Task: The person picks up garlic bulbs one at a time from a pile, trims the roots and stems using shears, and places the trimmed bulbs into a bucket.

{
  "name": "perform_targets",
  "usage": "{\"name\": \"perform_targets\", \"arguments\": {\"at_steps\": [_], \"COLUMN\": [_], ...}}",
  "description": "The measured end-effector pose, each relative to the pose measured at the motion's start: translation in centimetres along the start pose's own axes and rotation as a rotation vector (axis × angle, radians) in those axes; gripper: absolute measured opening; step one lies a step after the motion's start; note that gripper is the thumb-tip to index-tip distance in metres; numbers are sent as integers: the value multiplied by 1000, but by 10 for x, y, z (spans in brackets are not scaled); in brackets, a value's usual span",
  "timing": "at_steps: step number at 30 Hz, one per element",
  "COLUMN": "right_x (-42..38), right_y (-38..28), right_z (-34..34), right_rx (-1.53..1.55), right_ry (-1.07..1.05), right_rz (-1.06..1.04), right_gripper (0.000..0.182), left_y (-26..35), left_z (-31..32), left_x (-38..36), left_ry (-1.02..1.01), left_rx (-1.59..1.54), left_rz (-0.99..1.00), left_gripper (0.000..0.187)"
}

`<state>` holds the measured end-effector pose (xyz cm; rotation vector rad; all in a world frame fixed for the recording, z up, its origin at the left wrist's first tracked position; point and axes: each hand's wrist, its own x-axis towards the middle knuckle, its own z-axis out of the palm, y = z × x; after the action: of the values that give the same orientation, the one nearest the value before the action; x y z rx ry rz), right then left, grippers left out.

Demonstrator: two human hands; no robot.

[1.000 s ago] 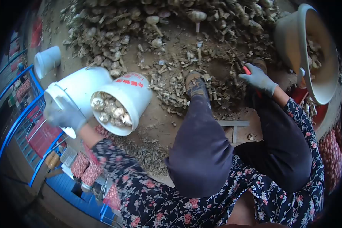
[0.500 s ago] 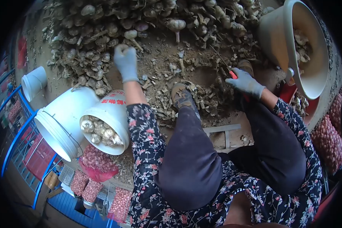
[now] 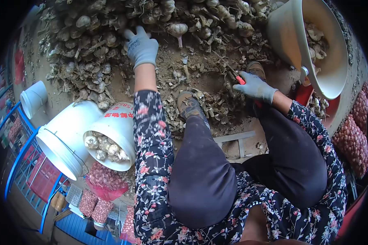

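Note:
My left hand [image 3: 142,48], in a grey-white work glove, reaches to the near edge of a heap of garlic bulbs [image 3: 84,21]. Its fingers are spread over the bulbs, and I see nothing held in them. A single garlic bulb [image 3: 177,30] with its stem pointing down lies to the right of that hand. Above my right knee, my gloved right hand [image 3: 255,86] is closed around a red-handled knife [image 3: 240,79], whose thin dark blade points up and left toward the heap. Cut stems and dry leaves [image 3: 208,104] litter the ground between my feet.
At left, a tipped white bucket [image 3: 129,143] holds trimmed bulbs, beside another white bucket [image 3: 61,153] and a smaller pail [image 3: 33,100]. A large tilted tub [image 3: 284,36] with some garlic stands at right. Filled net sacks [image 3: 351,143] and blue railings [image 3: 18,149] lie farther out.
My left hand has gone from a fist to spread fingers and moved up onto the heap. The stemmed bulb beside it no longer shows. My right hand keeps the knife.

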<state>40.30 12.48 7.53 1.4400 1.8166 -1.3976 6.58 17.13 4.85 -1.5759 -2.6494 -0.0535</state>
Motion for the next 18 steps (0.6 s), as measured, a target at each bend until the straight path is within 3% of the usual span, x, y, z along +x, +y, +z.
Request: {"name": "perform_targets", "arguments": {"at_steps": [2, 3, 5, 6, 8, 10, 11, 12, 13, 14, 15, 18], "right_x": [-1, -1, 1, 1, -1, -1, -2, -3, 0, -1, -2, -2], "right_y": [-2, -1, 4, 3, -2, 5, 7, 6, 7, 3, 0, 1], "right_z": [-5, -3, 2, -1, -7, -4, -1, -3, -3, -5, -7, -2], "right_rx": [14, 18, 8, 4, 5, -1, 3, 5, 7, 5, 2, -34], "right_ry": [-35, -30, 61, 11, -63, -24, 12, 6, -2, -26, -49, -1], "right_rz": [5, 0, -16, -1, 22, -6, -27, -25, -24, -18, -12, -62], "right_gripper": [57, 57, 57, 57, 59, 58, 58, 57, 55, 54, 53, 51], "left_y": [-5, -14, -25, -29, -46, -64, -75, -111, -117, -155, -147, -192], "left_z": [-4, 9, 35, 37, 36, -1, -34, -41, -92, -108, -154, -216], "left_x": [-12, -26, -63, -76, -101, -117, -124, -142, -155, -167, -165, -171], "left_ry": [-290, -297, -89, -98, -72, 200, 302, 213, 268, 412, 487, 642], "left_rx": [-77, -51, -104, -106, -470, -504, -525, -733, -902, -838, -890, -894], "left_rz": [101, 235, 358, 359, 339, 309, 262, -27, -234, -286, -487, -499], "left_gripper": [39, 42, 37, 37, 32, 25, 17, 13, 13, 15, 16, 20]}}
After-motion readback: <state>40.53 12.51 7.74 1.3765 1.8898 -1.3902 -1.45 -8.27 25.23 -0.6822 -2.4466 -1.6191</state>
